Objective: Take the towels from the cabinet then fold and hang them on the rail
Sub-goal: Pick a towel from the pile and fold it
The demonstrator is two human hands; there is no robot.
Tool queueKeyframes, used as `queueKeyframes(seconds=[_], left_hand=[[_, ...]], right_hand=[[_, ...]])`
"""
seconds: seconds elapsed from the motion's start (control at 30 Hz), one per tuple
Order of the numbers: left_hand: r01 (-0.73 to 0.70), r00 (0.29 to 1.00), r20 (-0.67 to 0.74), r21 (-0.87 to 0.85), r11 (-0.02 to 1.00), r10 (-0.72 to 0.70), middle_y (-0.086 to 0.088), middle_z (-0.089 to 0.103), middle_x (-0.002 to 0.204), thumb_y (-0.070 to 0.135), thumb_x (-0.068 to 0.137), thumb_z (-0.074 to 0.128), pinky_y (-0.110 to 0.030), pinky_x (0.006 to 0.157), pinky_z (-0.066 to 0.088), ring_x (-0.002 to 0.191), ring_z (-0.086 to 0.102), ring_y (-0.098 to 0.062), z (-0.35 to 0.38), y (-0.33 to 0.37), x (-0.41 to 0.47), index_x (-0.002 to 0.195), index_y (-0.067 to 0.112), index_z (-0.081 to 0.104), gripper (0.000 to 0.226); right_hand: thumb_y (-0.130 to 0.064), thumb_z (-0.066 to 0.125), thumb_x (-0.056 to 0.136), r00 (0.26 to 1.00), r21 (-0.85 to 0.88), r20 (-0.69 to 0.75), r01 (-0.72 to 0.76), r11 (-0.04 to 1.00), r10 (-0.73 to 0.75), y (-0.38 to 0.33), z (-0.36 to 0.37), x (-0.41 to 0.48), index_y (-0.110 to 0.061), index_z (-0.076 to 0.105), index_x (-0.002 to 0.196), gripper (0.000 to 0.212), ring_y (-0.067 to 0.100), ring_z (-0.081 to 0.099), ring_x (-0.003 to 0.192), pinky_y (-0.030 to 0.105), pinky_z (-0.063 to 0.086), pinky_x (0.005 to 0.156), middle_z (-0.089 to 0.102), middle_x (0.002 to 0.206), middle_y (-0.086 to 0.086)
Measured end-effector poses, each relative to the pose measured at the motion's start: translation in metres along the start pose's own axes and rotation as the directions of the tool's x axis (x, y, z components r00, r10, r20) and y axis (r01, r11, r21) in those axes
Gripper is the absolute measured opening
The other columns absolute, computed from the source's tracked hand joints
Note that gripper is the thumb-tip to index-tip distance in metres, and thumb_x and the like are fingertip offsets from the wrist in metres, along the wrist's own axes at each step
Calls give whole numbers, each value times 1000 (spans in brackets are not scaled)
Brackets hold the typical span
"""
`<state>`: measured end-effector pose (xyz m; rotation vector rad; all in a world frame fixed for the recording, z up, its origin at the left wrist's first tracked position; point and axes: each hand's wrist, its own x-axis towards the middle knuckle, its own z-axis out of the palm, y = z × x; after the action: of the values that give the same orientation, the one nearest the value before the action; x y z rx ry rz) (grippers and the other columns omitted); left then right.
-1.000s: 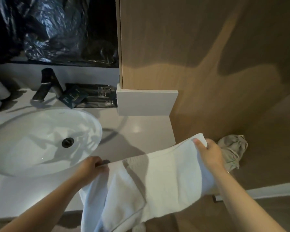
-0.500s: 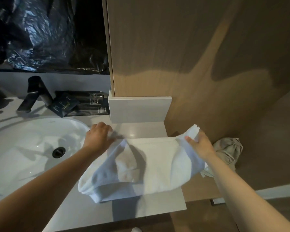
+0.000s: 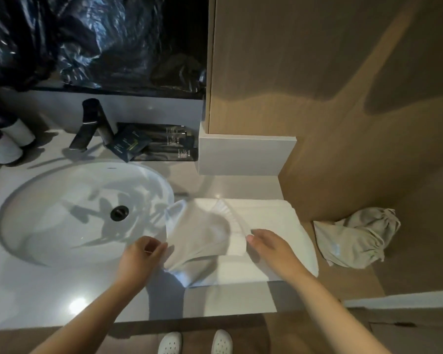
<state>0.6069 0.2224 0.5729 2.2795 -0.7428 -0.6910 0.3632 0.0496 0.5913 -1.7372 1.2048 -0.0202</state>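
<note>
A white towel (image 3: 271,226) lies spread on the grey countertop (image 3: 62,297) to the right of the sink, its right part flat and its left part bunched and partly folded over. My left hand (image 3: 138,259) pinches the towel's left edge near the basin. My right hand (image 3: 269,249) grips a folded corner of the towel in its middle. No rail or cabinet opening is in sight.
A white oval sink (image 3: 82,213) with a black drain fills the left of the counter. A dark faucet (image 3: 87,126), dark sachets (image 3: 151,144) and two white cups (image 3: 8,141) stand behind it. A beige drawstring bag (image 3: 356,238) hangs by the wooden wall at right.
The towel went from hanging off the counter's front edge to lying on the counter. Both hands drew back toward me and closer together, now gripping the towel's nearer folded part.
</note>
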Motion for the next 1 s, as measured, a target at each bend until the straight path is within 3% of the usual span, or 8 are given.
queueKeyframes(seconds=[0.07,0.13,0.23,0.37,0.57,0.7,0.83,1.0], left_hand=[[17,999,50,-21,1000,-16,1,68,72,32,91,65,-26,58,48,67,64,-14,-3,-7,-8,82,16,66,18],[21,993,116,-31,999,-17,-3,68,72,32,94,61,-28,62,50,66,65,-17,-4,-12,-13,82,14,67,22],[138,975,196,-177,974,-102,-10,67,70,28,96,58,-32,66,49,64,61,-24,-7,-18,-14,80,5,69,30],[227,948,289,-323,919,-133,-12,63,70,26,97,57,-34,69,47,66,57,-24,-9,-23,-15,82,-1,68,32],[421,884,424,-543,726,-195,-11,62,72,24,98,56,-30,64,47,61,52,-19,-6,-22,-16,86,1,66,28],[444,853,499,-544,712,-150,-11,66,80,31,99,54,-25,65,51,66,56,-19,-8,-23,-16,96,4,65,29],[484,848,491,-562,670,-201,-16,69,88,24,98,56,-26,65,56,74,65,-24,-12,-28,0,93,3,66,24],[356,915,369,-554,753,-161,-12,66,77,15,94,59,-33,74,53,74,62,-26,-18,-16,40,77,7,66,20]], right_hand=[[-71,49,85,998,84,68,-20,996,14,-14,19,-7,-32,60,120,54,-3,59,107,27,46,101,64,118,-23],[-74,50,82,996,132,79,-47,990,37,-26,36,-11,-36,62,107,47,-6,63,94,14,51,83,68,99,-27],[-66,54,84,997,209,50,-62,976,53,-42,55,-16,-43,62,94,26,-24,55,80,-5,39,58,61,82,-45],[-66,58,82,990,226,32,-144,963,141,-54,70,-19,-33,67,76,35,-24,54,65,-3,36,50,60,64,-40],[-71,57,80,963,307,-93,-213,928,252,-66,85,-13,-25,68,99,51,2,57,84,16,37,65,65,90,-16],[-54,66,85,950,410,-150,-194,891,275,-68,89,-10,-25,61,109,38,8,58,91,27,39,84,64,99,-13],[-32,65,89,927,416,-163,-245,876,337,-65,90,-14,-6,67,94,26,24,64,92,27,45,70,70,96,11],[-22,66,88,928,423,-204,-203,883,311,-61,93,-20,-17,64,80,10,24,64,88,37,48,84,70,86,6]])
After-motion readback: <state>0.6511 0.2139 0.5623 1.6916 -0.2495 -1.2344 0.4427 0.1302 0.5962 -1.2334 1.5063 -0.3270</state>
